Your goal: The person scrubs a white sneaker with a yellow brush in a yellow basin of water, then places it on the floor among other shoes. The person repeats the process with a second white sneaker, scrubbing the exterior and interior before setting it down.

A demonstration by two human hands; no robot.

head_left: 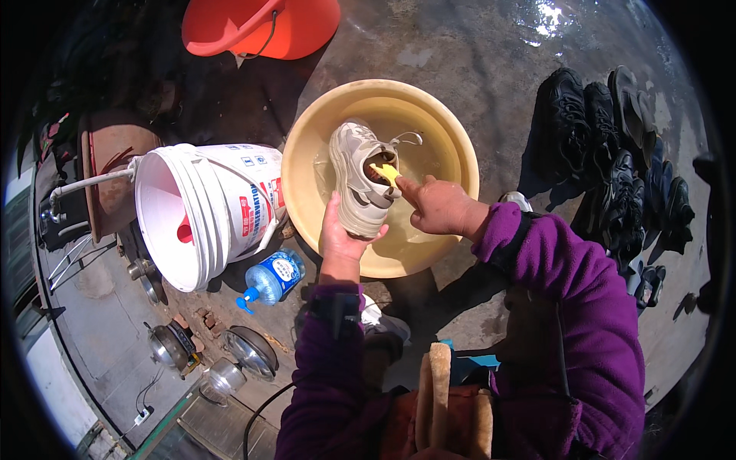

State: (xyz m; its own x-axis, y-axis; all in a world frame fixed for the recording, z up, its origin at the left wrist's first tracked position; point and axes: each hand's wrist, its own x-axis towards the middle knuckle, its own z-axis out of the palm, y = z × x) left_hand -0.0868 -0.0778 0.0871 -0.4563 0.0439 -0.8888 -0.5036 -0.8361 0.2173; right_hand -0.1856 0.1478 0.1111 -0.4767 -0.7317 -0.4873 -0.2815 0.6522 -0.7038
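Over a round yellow basin [305, 138] with water in it, my left hand [343, 238] holds a beige sneaker [356, 201] by its heel end, toe pointing away from me. A loose lace end hangs out to the right of the shoe. My right hand [441, 205] grips the handle of a yellow brush [388, 173], its fingers wrapped round it. The head of the brush is inside the shoe's opening, where the bristles are partly hidden.
Left of the basin lies a white bucket [222, 207] on its side, beside a blue pump bottle [276, 277]. A red bucket [307, 31] is beyond. Several dark shoes [567, 126] stand at the right. Metal pots [251, 353] lie at lower left.
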